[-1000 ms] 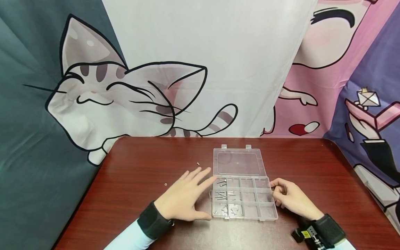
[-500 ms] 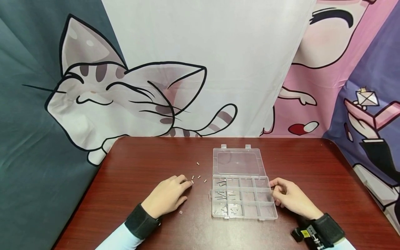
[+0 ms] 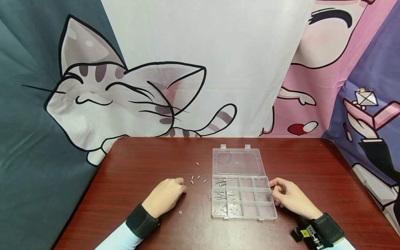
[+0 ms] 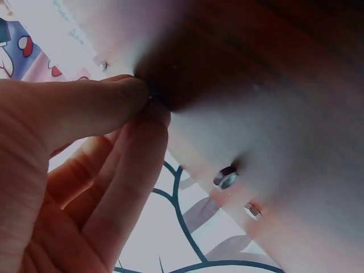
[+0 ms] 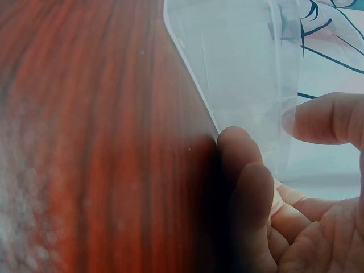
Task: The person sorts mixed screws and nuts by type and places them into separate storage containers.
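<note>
In the head view my left hand (image 3: 165,196) is over the table left of a clear compartment box (image 3: 267,210). Its thumb and index fingertips pinch together on a tiny dark piece (image 4: 153,96), almost hidden; I cannot tell its kind. Two small metal nuts, one nearer (image 4: 226,178) and one farther (image 4: 253,210), appear beyond the fingers in the left wrist view. A small nut (image 3: 180,212) lies right of the left wrist. My right hand (image 3: 295,199) holds the box's right edge, its fingertips (image 5: 239,148) against the side wall.
Several small screws (image 3: 198,177) are scattered between the left hand and the box, with another screw (image 3: 197,163) farther back. The box lid (image 3: 239,163) lies folded back. Screws (image 3: 220,195) sit in the left compartments. A printed cloth (image 3: 187,41) hangs behind the table (image 3: 143,152).
My left hand has drawn left, away from the box, and its spread fingers have come together in a pinch. Several screws and a nut show where it was. The right hand stays put.
</note>
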`<state>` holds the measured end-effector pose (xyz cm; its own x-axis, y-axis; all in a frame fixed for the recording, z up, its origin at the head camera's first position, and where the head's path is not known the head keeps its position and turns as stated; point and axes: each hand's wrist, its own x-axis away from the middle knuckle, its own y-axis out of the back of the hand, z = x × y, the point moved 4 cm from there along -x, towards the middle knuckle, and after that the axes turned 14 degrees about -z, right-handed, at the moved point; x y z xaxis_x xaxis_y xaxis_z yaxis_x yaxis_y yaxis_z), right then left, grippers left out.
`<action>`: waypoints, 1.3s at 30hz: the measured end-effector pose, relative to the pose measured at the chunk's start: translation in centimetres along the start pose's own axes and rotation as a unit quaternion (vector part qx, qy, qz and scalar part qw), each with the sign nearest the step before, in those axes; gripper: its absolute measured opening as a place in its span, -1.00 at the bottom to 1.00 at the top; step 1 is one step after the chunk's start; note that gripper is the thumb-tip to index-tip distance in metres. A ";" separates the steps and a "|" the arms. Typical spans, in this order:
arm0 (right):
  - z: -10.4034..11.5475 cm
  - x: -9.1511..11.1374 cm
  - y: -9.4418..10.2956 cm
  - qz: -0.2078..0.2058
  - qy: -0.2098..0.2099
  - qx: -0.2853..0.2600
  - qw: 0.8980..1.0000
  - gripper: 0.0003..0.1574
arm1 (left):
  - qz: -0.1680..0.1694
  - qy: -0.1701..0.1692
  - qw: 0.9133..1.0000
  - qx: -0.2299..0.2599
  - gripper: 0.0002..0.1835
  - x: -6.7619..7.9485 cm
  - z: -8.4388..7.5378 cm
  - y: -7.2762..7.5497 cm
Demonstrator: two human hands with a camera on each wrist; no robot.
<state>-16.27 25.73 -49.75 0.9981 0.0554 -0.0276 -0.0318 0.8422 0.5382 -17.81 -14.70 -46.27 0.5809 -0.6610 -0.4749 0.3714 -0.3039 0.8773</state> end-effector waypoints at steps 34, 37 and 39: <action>0.1 0.1 0.0 -0.004 -0.005 0.013 1.000 -0.67 | -0.028 -0.133 0.986 0.093 -0.82 -8.0 -9.8 0.0; 0.1 0.1 0.1 -0.004 -0.007 0.013 1.000 -0.66 | -0.024 -0.148 0.985 0.090 -0.82 -8.2 -10.9 -0.3; 0.1 0.0 0.0 -0.003 -0.009 0.012 1.000 -0.66 | -0.025 -0.155 0.984 0.089 -0.82 -8.4 -11.5 -0.4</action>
<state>-16.24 25.72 -49.65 0.9990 0.0407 -0.0169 -0.0243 0.8295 0.5579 -14.53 -1.17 -43.43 0.3060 -0.8116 -0.4977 0.2450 -0.4380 0.8649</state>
